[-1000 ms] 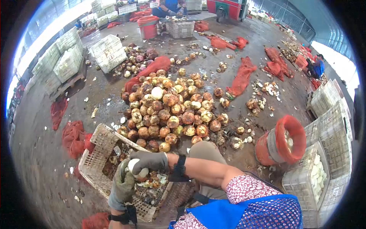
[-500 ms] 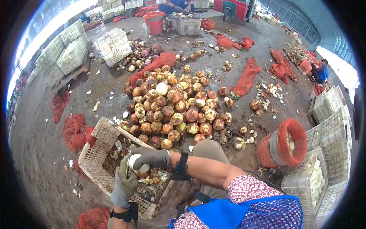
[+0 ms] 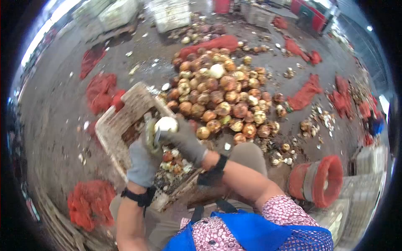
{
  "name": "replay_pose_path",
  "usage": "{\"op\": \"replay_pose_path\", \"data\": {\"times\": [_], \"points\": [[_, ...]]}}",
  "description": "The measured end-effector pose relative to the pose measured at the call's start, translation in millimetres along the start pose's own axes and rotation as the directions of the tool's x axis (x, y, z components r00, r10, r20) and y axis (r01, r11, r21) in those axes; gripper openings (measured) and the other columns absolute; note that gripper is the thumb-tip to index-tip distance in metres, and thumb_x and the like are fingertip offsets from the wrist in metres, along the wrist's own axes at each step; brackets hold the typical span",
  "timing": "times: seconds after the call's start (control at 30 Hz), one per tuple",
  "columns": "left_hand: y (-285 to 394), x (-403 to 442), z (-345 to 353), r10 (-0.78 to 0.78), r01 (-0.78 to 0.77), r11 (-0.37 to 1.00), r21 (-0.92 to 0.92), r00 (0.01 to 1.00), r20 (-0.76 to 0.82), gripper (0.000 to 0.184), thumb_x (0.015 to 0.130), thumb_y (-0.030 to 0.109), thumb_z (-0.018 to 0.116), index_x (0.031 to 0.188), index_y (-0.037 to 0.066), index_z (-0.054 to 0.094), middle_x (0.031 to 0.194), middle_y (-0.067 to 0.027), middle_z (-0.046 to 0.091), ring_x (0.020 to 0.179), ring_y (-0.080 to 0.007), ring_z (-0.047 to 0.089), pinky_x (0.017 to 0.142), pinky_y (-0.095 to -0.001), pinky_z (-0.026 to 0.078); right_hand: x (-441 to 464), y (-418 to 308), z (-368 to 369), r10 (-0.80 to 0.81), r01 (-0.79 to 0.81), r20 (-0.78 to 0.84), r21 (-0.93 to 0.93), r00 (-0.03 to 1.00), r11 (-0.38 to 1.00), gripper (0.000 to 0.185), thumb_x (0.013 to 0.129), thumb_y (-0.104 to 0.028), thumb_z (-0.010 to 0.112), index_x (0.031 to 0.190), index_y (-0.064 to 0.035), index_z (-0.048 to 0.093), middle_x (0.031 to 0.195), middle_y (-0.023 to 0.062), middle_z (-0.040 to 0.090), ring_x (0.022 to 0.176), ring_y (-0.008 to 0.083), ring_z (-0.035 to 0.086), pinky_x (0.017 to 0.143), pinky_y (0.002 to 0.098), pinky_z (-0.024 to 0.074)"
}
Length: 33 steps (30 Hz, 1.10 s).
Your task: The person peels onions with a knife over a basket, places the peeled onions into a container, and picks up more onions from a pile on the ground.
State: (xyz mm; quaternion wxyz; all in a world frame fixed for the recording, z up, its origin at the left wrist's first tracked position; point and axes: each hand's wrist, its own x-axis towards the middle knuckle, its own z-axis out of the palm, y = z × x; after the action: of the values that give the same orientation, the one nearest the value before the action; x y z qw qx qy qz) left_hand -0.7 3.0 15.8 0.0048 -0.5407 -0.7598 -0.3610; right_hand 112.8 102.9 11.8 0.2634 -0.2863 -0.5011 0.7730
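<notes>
A peeled white onion (image 3: 166, 124) sits between my gloved hands, above a dirty plastic crate (image 3: 109, 133). My left hand (image 3: 144, 161) is closed around the onion's near left side, its greenish-stained glove fingers curled upward. From the right, my right hand (image 3: 186, 140) presses close against the onion, fingers bent around a small knife (image 3: 157, 137); only a short stretch of its blade shows and the handle is hidden. Below the hands, onion skins and scraps (image 3: 173, 162) lie in the crate. Motion blurs both gloves.
Beyond the crate a large heap of unpeeled onions (image 3: 224, 109) covers the floor. Red mesh bags (image 3: 91, 203) lie around. At right stand a red bucket (image 3: 297, 180) and white crates (image 3: 328, 217); another white crate (image 3: 171, 16) is at the back.
The view has swung left and downward, so the heap and bucket appear farther right. My hands have lifted, and more of the white onion shows between them.
</notes>
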Motion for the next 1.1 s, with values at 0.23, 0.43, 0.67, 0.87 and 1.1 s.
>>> {"op": "replay_pose_path", "data": {"times": [0.23, 0.43, 0.67, 0.87, 1.1], "points": [[-47, 21, -36, -0.004, -0.004, 0.999, -0.032, 0.970, -0.243, 0.024, 0.095, 0.011, 0.058, 0.117, 0.002, 0.063, 0.095, -0.0084, 0.071, 0.080, -0.0191, 0.066, 0.071, -0.0325, 0.052, 3, -8, -21, 0.007, -0.127, 0.283, 0.405, 0.959, 0.905, 0.064, 0.077, -0.024, 0.070, 0.134, -0.0001, 0.050, 0.111, 0.0093, 0.065, 0.098, 0.0204, 0.067, 0.087, 0.0329, 0.0552], [-9, 10, -36, -0.275, 0.424, 0.775, -0.469, 0.894, 0.353, 0.043, 0.094, 0.019, 0.065, 0.132, 0.002, 0.056, 0.111, -0.0094, 0.068, 0.096, -0.0196, 0.065, 0.083, -0.0372, 0.052, 0, -25, -20, -0.089, -0.058, 0.378, 0.359, 0.921, 0.931, 0.083, 0.074, -0.031, 0.066, 0.147, -0.0020, 0.039, 0.141, 0.0143, 0.052, 0.121, 0.0239, 0.057, 0.099, 0.0368, 0.0505], [-1, 9, -43, -0.058, 0.372, 0.532, -0.761, 0.912, 0.405, 0.051, 0.087, 0.016, 0.074, 0.132, 0.002, 0.054, 0.119, -0.0039, 0.062, 0.105, -0.0111, 0.057, 0.091, -0.0292, 0.049, 4, -38, -4, -0.190, 0.170, 0.335, 0.090, 0.923, 0.981, 0.077, 0.078, -0.019, 0.078, 0.142, 0.0024, 0.040, 0.130, 0.0128, 0.054, 0.116, 0.0207, 0.056, 0.094, 0.0324, 0.0498], [3, 17, -34, -0.201, 0.391, 0.501, -0.772, 0.920, 0.336, 0.041, 0.085, 0.017, 0.074, 0.121, 0.002, 0.060, 0.108, -0.0030, 0.065, 0.096, -0.0101, 0.059, 0.082, -0.0292, 0.051, 3, -34, -12, 0.028, -0.026, 0.037, -0.062, 0.999, 0.998, 0.048, 0.086, -0.027, 0.074, 0.118, 0.0037, 0.054, 0.101, 0.0109, 0.064, 0.082, 0.0126, 0.065, 0.058, 0.0255, 0.0533], [9, 13, -5, 0.023, -0.071, 0.948, -0.310, 0.988, -0.155, 0.050, 0.078, 0.021, 0.081, 0.119, 0.003, 0.058, 0.106, -0.0085, 0.064, 0.092, -0.0184, 0.064, 0.080, -0.0317, 0.052, 0, -12, -8, 0.042, -0.106, 0.186, 0.348, 0.982, 0.931, 0.040, 0.095, -0.033, 0.059, 0.122, -0.0033, 0.057, 0.102, 0.0057, 0.066, 0.088, 0.0136, 0.065, 0.071, 0.0286, 0.0545]]}}
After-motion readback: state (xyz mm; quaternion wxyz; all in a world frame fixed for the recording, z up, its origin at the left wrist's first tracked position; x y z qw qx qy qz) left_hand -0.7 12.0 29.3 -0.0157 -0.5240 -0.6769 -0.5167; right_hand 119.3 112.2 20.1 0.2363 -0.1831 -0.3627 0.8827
